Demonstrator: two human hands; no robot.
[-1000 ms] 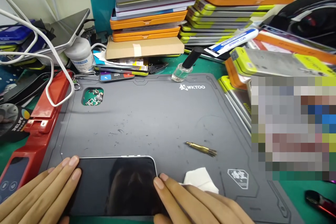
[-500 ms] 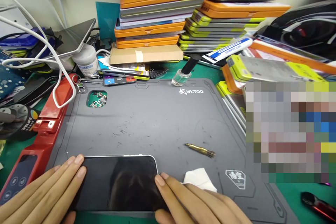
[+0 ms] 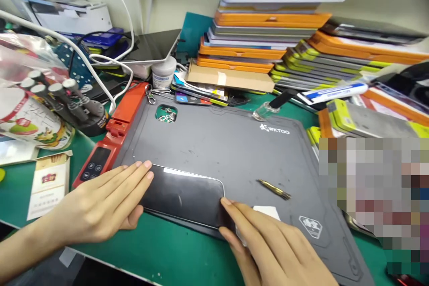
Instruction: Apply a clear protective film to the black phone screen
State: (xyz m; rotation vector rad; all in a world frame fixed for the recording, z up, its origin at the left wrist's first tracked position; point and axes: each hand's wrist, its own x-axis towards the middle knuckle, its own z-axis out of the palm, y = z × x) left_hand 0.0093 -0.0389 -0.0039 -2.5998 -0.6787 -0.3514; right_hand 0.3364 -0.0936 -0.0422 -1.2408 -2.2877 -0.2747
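Observation:
A smartphone [image 3: 184, 197] with a dark, glossy screen facing up lies at the near edge of the grey work mat [image 3: 187, 143]. My left hand [image 3: 107, 199] covers its left end, fingers stretched together over the far corner and thumb at the near side. At the right end, my right hand [image 3: 271, 237] holds the phone with fingertips on the corner and thumb at the near edge. A white cloth or tissue [image 3: 267, 211] lies partly hidden behind the right hand. Beyond it rests a small brass-coloured brush [image 3: 274, 188].
A red tool [image 3: 110, 138] with a button panel flanks the mat's left side. Small metal parts [image 3: 166, 114] sit in a mat recess. A glass bottle [image 3: 268, 109] stands at the back, before stacked boxes [image 3: 248, 53]. Screwdrivers [image 3: 67, 98] and a cigarette pack [image 3: 50, 185] are left.
The camera view has swung left and drawn back, bringing in the screwdrivers and the cigarette pack. Both hands keep to the phone's two ends, and the phone appears slightly turned.

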